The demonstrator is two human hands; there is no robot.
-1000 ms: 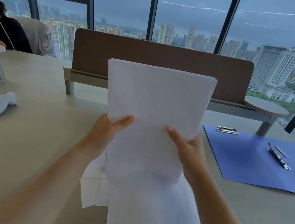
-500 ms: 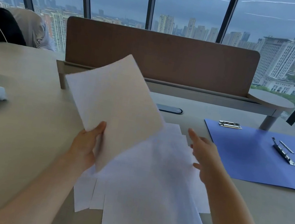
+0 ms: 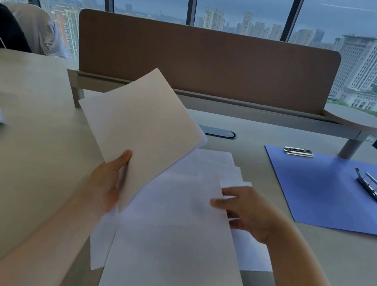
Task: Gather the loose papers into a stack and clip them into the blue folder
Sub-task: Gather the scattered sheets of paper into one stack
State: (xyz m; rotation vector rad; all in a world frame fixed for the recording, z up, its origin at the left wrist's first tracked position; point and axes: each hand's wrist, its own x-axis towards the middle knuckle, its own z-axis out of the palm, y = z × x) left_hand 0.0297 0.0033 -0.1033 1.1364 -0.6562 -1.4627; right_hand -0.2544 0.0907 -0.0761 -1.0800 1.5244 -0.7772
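Papers: gathered stack (image 3: 144, 132) now held only by the left hand (image 3: 104, 183), thumb pinching its lower edge, tilted, centre frame. Right hand (image 3: 249, 213) has let go of it and dropped to the loose sheets (image 3: 179, 229) spread on the bench (image 3: 11, 187), fingers curling on an edge. Means gathering isn't finished. Blue folder (image 3: 329, 193) lies open at right, clip (image 3: 371, 186) unused.
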